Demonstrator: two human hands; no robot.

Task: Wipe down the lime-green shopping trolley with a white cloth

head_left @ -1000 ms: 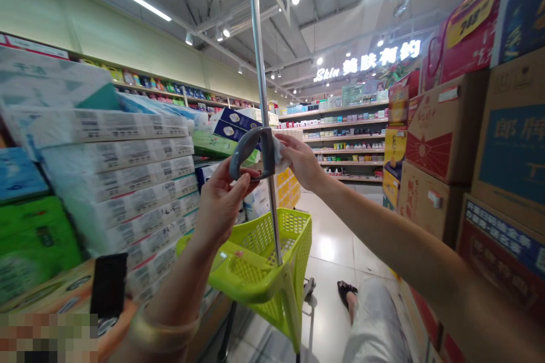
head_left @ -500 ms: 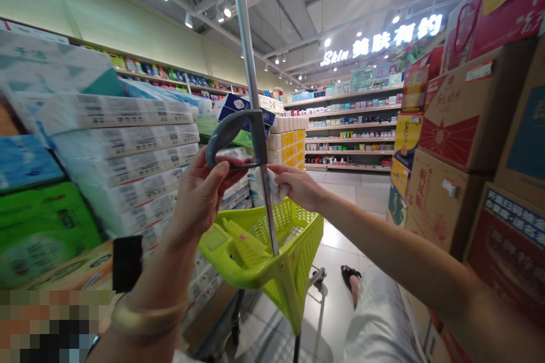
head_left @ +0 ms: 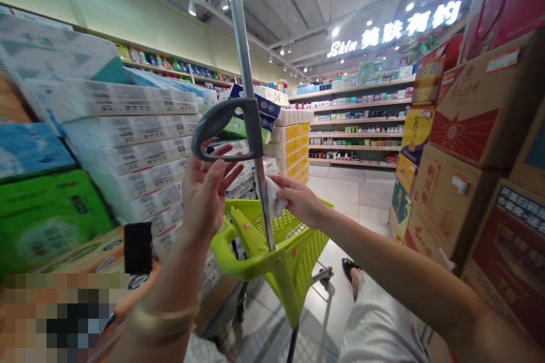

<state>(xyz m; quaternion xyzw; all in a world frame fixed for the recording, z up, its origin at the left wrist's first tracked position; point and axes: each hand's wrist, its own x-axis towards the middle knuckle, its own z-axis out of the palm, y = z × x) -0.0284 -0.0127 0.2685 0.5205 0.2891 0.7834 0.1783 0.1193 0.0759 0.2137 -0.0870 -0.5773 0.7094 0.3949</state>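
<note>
A grey loop handle (head_left: 210,127) sits on an upright metal pole (head_left: 243,28) that rises past a green shopping cart basket (head_left: 272,258). My left hand (head_left: 208,187) is just below and behind the handle, its fingers spread and not wrapped around it. In my right hand (head_left: 300,198) a crumpled white cloth or tissue (head_left: 275,197) is pinched and pressed against the pole, below the handle. The cart's perforated basket lies under both hands.
Stacked white wrapped packs (head_left: 145,130) stand close on the left, with a black phone-like object (head_left: 138,248) lower down. Cardboard cartons (head_left: 468,119) are piled on the right. Stocked shelves (head_left: 355,130) line the back beyond a tiled aisle. A sandaled foot (head_left: 351,269) shows beside the cart.
My left hand has let go of the grey handle and its fingers have spread. My right hand, with the white cloth, has shifted slightly down along the pole.
</note>
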